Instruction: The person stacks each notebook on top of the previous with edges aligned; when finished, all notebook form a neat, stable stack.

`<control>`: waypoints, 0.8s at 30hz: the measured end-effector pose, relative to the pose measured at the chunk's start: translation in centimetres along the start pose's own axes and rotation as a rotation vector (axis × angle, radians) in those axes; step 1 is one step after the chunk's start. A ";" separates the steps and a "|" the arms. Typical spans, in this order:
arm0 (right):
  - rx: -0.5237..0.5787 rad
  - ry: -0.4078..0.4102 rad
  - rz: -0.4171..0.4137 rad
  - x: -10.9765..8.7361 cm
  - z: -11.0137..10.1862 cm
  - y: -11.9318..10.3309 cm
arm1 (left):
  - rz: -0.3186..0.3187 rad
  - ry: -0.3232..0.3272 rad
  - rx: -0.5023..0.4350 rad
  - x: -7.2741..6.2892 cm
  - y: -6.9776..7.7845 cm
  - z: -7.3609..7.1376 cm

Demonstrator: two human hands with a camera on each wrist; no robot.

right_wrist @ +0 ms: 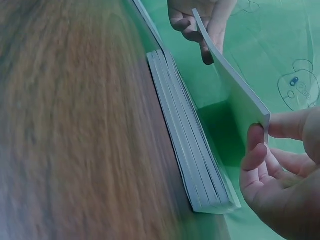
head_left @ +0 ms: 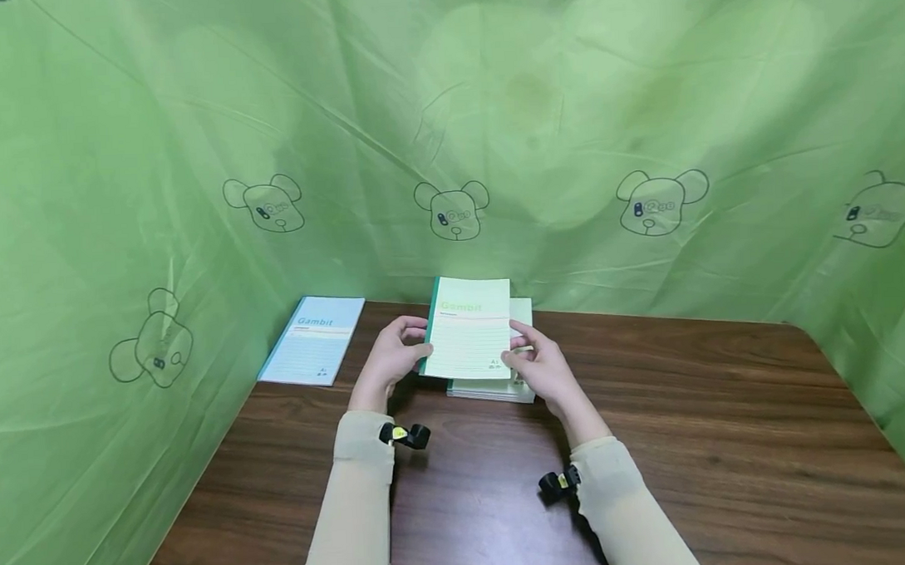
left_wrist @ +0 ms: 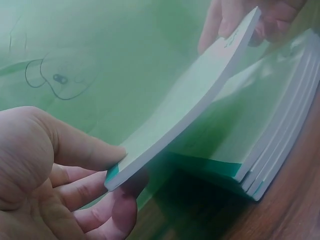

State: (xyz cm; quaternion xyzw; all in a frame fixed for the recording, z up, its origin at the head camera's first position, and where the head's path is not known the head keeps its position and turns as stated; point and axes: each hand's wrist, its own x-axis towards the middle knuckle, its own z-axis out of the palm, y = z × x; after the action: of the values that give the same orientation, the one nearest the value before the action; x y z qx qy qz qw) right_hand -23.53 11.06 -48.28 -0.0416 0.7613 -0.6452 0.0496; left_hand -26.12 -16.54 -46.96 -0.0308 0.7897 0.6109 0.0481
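A pale green notebook (head_left: 469, 328) with a darker green spine is held up in the head view, raised above a stack of notebooks (head_left: 494, 391). My left hand (head_left: 395, 351) pinches its left edge, thumb on the cover and fingers beneath, as the left wrist view shows at the spine corner. At the opposite edge my right hand (head_left: 541, 362) pinches the notebook between thumb and fingers. In the right wrist view, a gap separates the held notebook (right_wrist: 240, 90) from the stack (right_wrist: 185, 140), whose several page blocks lie one on another.
A blue notebook (head_left: 312, 341) lies on the left of the dark wooden table (head_left: 689, 415), near the green curtain (head_left: 158, 201). The curtain with bear-head drawings surrounds the table's back and sides.
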 end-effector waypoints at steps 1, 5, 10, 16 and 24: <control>-0.009 -0.003 0.001 0.0 -0.2 -0.1 | 0.000 -0.002 0.001 0.0 0.0 0.1; -0.022 -0.010 0.004 -0.2 -0.8 -0.3 | 0.010 -0.019 -0.004 -0.1 0.2 0.3; -0.013 -0.004 0.020 -0.2 -1.7 -0.1 | 0.029 -0.052 -0.007 -0.4 0.6 1.0; -0.006 -0.003 0.055 -0.3 -2.8 0.2 | 0.026 -0.079 0.019 -0.5 0.6 1.9; -0.071 -0.041 0.080 -0.2 -4.2 1.1 | 0.037 -0.088 0.054 -0.2 0.2 3.3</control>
State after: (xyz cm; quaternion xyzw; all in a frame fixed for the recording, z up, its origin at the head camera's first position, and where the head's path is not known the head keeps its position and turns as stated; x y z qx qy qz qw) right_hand -23.85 15.34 -48.64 -0.0261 0.7836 -0.6143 0.0892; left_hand -25.79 -13.31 -47.61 0.0121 0.8035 0.5907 0.0725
